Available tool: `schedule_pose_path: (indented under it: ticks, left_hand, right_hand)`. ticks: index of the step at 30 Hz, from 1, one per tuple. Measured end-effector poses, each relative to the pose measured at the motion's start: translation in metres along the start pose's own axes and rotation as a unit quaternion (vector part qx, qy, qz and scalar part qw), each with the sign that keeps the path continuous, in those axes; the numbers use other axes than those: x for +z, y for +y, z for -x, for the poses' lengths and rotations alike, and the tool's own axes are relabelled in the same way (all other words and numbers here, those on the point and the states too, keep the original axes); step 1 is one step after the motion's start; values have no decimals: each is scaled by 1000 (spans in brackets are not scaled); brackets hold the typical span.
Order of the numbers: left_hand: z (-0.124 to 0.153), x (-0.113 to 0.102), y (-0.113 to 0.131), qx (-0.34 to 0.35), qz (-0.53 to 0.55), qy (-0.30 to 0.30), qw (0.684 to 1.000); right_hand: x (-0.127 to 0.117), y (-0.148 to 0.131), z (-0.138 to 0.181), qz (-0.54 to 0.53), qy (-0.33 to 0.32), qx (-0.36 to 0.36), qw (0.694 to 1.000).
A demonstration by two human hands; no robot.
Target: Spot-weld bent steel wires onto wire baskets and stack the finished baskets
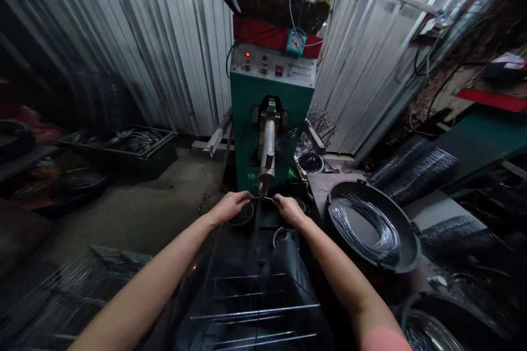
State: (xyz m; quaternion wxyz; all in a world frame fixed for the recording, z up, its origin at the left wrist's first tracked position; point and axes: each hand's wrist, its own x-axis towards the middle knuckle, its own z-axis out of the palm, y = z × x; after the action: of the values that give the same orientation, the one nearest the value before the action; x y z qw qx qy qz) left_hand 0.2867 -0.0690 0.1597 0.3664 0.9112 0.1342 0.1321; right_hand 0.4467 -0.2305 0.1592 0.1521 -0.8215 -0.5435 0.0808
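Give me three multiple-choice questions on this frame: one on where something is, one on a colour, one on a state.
1. Where is the black round basin of wire hoops?
A. Right of the right hand
B. Behind the machine
C. On the floor at far left

2. What colour is the machine's body?
A. Red
B. Yellow
C. Green

3. What are the left hand and right hand doing?
A. Pressing the control panel
B. Holding a thin wire below the metal ram
C. Hanging empty

1: A, the basin lies beyond the right hand.
2: C, the body below the panel is green.
3: B, both hands pinch the wire.
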Motion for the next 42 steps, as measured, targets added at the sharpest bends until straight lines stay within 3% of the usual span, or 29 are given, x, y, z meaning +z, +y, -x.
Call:
schedule_pose_path:
  ticks: [5,9,13,20,26,32,35,38,40,42]
  left_hand:
    - [0,0,1,-1,8,4,1000]
    - [1,0,4,0,9,4,1000]
    - [2,-1,7,-2,0,8,1000]
    - [1,-3,9,-10,-11,12,1000]
    - [1,-2,8,-15,-9,5,1000]
    - [4,-7,7,-47,-32,8,998]
    - [37,-19,8,-74,13,53,996]
    - [107,-23,6,-125,108,96,982]
    - [165,-10,2,-228,184,45,955]
    - [220,14,0,-338,275,-18,900]
  right_hand:
    - [2,1,-1,-18,15,-1,1000]
    - [6,8,0,-130,27,-6,991]
    - [9,21,13,-274,21,19,961]
    - [19,30,38,-425,26,109,898]
    - [25,30,36,-456,27,136,879]
    - [26,26,36,-445,49,134,884]
    - [26,24,36,-434,59,131,890]
    - [28,24,35,-424,64,128,894]
    - [30,26,34,-421,67,128,895]
    - [31,27,33,-422,69,127,895]
